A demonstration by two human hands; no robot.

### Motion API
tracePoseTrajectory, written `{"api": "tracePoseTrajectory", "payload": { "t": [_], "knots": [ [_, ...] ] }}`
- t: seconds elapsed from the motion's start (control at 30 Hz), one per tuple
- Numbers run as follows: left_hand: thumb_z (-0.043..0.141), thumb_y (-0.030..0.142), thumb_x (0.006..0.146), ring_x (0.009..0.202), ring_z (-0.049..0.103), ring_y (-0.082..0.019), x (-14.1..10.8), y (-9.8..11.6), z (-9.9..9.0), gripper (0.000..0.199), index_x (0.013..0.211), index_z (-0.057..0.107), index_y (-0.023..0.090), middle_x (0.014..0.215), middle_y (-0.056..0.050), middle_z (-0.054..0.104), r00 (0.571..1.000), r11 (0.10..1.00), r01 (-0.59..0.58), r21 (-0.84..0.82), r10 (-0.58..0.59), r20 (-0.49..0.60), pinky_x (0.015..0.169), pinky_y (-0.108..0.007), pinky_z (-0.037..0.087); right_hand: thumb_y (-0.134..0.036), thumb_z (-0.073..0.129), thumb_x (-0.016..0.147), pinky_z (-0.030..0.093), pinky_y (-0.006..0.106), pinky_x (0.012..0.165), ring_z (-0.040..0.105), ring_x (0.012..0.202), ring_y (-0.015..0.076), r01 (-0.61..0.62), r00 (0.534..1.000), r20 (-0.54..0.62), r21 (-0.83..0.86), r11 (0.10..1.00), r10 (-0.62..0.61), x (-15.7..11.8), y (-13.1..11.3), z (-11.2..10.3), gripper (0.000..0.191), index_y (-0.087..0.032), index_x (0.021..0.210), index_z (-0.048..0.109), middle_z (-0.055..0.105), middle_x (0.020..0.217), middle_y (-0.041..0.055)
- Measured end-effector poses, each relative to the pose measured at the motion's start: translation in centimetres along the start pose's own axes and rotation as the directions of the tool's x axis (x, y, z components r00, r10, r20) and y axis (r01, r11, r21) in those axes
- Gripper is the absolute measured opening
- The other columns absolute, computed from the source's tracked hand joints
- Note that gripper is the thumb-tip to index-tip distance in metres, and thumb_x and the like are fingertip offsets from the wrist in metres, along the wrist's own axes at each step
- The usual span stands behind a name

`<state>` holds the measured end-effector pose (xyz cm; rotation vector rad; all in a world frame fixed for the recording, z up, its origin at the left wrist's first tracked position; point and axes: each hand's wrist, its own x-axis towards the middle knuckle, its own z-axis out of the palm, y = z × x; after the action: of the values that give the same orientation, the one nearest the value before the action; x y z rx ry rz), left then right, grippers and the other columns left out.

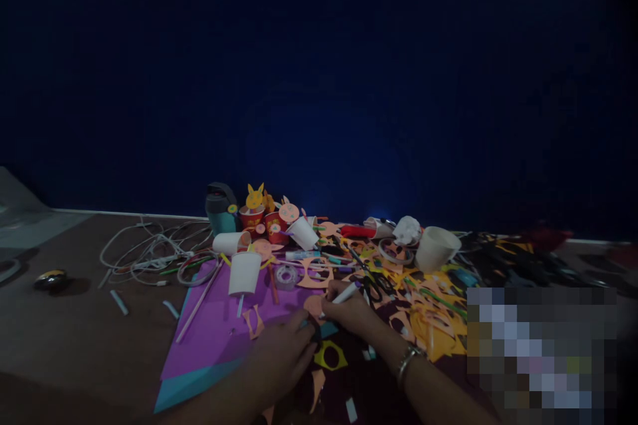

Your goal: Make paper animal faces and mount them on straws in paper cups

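Observation:
My right hand (351,309) is closed round a white marker (345,293) with a purple end, its other end at an orange paper disc (314,306). My left hand (286,352) lies just left of and below the disc, fingers bent together near its lower edge; whether they pinch the disc is hard to see. A white paper cup (244,273) with a straw below it is on purple paper (214,319), left of my hands. A tape roll (286,276) lies behind them. Below my hands is a yellow paper scrap (329,354) with a hole.
Red cups (252,220) with paper animal faces stand at the back beside a teal bottle (221,211). White cables (159,252) lie at the left. Scissors (376,284), orange and yellow scraps (436,329) and a beige cup (437,250) are at the right.

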<state>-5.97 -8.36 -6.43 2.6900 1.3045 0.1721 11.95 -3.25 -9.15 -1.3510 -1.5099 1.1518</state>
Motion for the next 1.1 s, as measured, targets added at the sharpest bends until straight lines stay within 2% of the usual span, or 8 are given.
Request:
{"api": "tracePoseTrajectory", "payload": {
  "t": [0.17, 0.37, 0.7, 0.9, 1.1],
  "knots": [
    [0.036, 0.031, 0.091, 0.077, 0.058, -0.017, -0.05, -0.03, 0.02, 0.021, 0.100, 0.054, 0.025, 0.115, -0.003, 0.054, 1.000, 1.000, -0.001, -0.002, 0.001, 0.002, 0.068, -0.030, 0.046, -0.014, 0.051, 0.056, 0.026, 0.017, 0.039, 0.037, 0.041, 0.0070, -0.025, 1.000, 0.001, -0.012, 1.000, 0.025, -0.03, -0.37, -0.06, 0.012, -0.020, 0.054, 0.042, 0.040, 0.043, -0.0088],
    [0.037, 0.030, 0.090, 0.075, 0.059, -0.018, -0.09, 0.07, -0.12, 0.021, 0.102, 0.054, 0.026, 0.116, -0.003, 0.054, 1.000, 1.000, 0.012, 0.010, -0.013, 0.014, 0.066, -0.031, 0.046, -0.012, 0.051, 0.055, 0.025, 0.017, 0.039, 0.036, 0.041, 0.0067, -0.037, 0.998, -0.048, -0.033, 0.999, 0.035, 0.16, -0.14, 0.10, 0.013, -0.020, 0.052, 0.041, 0.038, 0.044, -0.0087],
    [0.037, 0.029, 0.090, 0.079, 0.058, -0.017, -0.02, 0.15, -0.26, 0.023, 0.105, 0.054, 0.025, 0.117, -0.004, 0.054, 1.000, 1.000, 0.011, -0.018, -0.011, 0.019, 0.069, -0.030, 0.046, -0.015, 0.052, 0.060, 0.027, 0.018, 0.041, 0.037, 0.043, 0.0077, -0.042, 0.998, -0.054, -0.019, 0.999, 0.041, 0.09, -0.06, 0.01, 0.013, -0.020, 0.054, 0.041, 0.040, 0.044, -0.0082],
    [0.037, 0.029, 0.090, 0.079, 0.058, -0.018, -0.02, 0.06, -0.15, 0.022, 0.104, 0.054, 0.025, 0.117, -0.003, 0.054, 1.000, 1.000, 0.002, -0.014, -0.002, 0.010, 0.069, -0.031, 0.046, -0.014, 0.052, 0.059, 0.029, 0.018, 0.042, 0.043, 0.045, 0.0087, -0.063, 0.996, -0.060, 0.005, 0.998, 0.063, 0.24, 0.00, 0.01, 0.013, -0.020, 0.054, 0.042, 0.043, 0.044, -0.0078],
    [0.038, 0.029, 0.090, 0.076, 0.058, -0.018, -0.04, 0.15, -0.38, 0.021, 0.101, 0.055, 0.026, 0.114, -0.003, 0.055, 1.000, 1.000, 0.008, 0.000, -0.008, 0.018, 0.067, -0.031, 0.047, -0.012, 0.052, 0.059, 0.027, 0.017, 0.040, 0.037, 0.042, 0.0070, -0.039, 0.999, -0.032, 0.008, 0.999, 0.040, 0.14, 0.22, 0.05, 0.013, -0.020, 0.055, 0.041, 0.041, 0.044, -0.0087]
  ]
}}
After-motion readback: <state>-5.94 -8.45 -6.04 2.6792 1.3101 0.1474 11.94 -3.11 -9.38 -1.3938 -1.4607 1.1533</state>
